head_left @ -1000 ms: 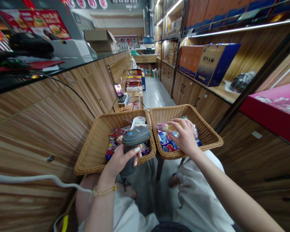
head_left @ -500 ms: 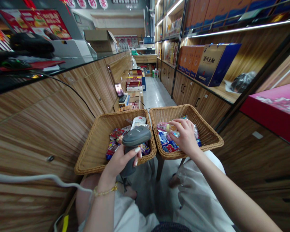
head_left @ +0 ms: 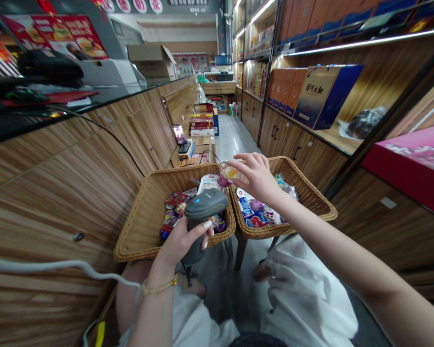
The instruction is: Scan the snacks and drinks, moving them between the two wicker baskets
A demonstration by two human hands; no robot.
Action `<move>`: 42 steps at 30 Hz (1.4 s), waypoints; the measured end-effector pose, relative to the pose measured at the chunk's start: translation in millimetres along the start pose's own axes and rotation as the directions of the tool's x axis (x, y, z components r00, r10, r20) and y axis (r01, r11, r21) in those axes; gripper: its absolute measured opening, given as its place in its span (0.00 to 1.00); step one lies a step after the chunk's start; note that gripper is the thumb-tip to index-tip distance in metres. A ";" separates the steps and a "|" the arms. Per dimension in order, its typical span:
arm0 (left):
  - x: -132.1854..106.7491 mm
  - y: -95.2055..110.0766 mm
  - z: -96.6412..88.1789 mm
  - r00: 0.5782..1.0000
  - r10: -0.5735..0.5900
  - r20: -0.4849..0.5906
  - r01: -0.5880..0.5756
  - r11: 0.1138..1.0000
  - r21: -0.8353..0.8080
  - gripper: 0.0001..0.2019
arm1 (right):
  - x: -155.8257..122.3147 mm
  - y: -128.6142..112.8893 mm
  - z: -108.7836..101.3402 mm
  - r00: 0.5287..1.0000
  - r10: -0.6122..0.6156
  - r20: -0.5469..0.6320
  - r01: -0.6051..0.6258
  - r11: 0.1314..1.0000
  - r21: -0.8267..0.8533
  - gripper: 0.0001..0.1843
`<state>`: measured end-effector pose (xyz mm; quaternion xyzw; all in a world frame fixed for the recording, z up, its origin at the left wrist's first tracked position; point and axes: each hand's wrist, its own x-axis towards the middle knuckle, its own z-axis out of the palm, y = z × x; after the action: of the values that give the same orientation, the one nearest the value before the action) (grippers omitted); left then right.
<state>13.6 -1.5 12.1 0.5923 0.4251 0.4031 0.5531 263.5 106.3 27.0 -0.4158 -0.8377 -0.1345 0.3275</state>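
Observation:
My left hand [head_left: 183,238] grips a grey barcode scanner [head_left: 202,212] by its handle, its head pointing toward the left wicker basket [head_left: 137,226], which holds several snack packets. My right hand [head_left: 255,176] is raised between the two baskets and pinches a small pink and yellow packet [head_left: 226,177] in its fingertips, just above and beyond the scanner's head. The right wicker basket [head_left: 311,197] holds more wrapped snacks. A white cable [head_left: 58,267] runs from the lower left toward my left wrist.
A wooden counter [head_left: 75,168] with a glass top runs along the left. Wooden shelves on the right carry orange and blue gift boxes [head_left: 311,94] and a pink box [head_left: 412,159]. Stacked boxes [head_left: 200,127] stand in the aisle beyond the baskets.
My right hand has lifted out of the right basket and moved left with a small packet, to a spot above the scanner. The scanner has tilted up slightly.

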 end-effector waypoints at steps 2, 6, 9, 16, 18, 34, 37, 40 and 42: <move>0.1 -0.5 -0.5 1.000 0.002 0.003 -0.002 1.000 -0.003 0.15 | 5.1 6.2 -0.5 1.000 -0.018 0.007 0.018 1.000 -0.015 0.24; 0.8 -3.2 -3.0 1.000 0.004 0.014 -0.004 1.000 -0.006 0.15 | -3.4 33.7 6.5 0.991 0.085 0.101 -0.086 0.996 -0.001 0.18; 1.5 -5.6 -4.6 1.000 0.003 0.023 -0.003 1.000 -0.002 0.15 | -16.1 56.0 18.9 0.898 0.200 0.392 -0.206 0.978 -0.028 0.20; 2.1 -5.3 -4.4 1.000 0.009 0.026 -0.009 1.000 -0.014 0.14 | -26.1 76.1 49.2 0.677 0.236 0.697 -0.079 0.965 -0.250 0.22; 1.9 -4.9 -4.4 1.000 0.011 0.025 -0.011 1.000 -0.007 0.15 | -24.4 81.0 58.8 0.663 0.232 0.712 -0.048 0.962 -0.268 0.22; 2.5 -10.0 -7.7 0.998 0.035 0.053 -0.033 0.999 -0.035 0.16 | -13.2 102.4 78.1 0.779 0.123 0.615 0.058 0.962 -0.266 0.16; 2.2 -10.7 -8.0 0.998 0.040 0.052 -0.038 0.998 -0.042 0.15 | 8.2 102.5 67.0 0.912 0.266 0.312 -0.235 0.963 -0.135 0.21; 3.0 -11.2 -7.5 0.998 0.042 0.052 -0.039 0.998 -0.057 0.15 | 28.1 88.4 58.6 0.901 0.415 0.122 -0.430 0.826 0.365 0.19; 3.6 -11.2 -7.2 0.998 0.040 0.050 -0.037 0.997 -0.060 0.15 | 36.5 69.8 56.1 0.889 0.394 0.232 -0.449 0.655 0.607 0.18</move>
<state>7.2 4.4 1.4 0.5940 0.3871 0.4109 0.5732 277.7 199.6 5.8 -0.4647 -0.7244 0.2587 0.4387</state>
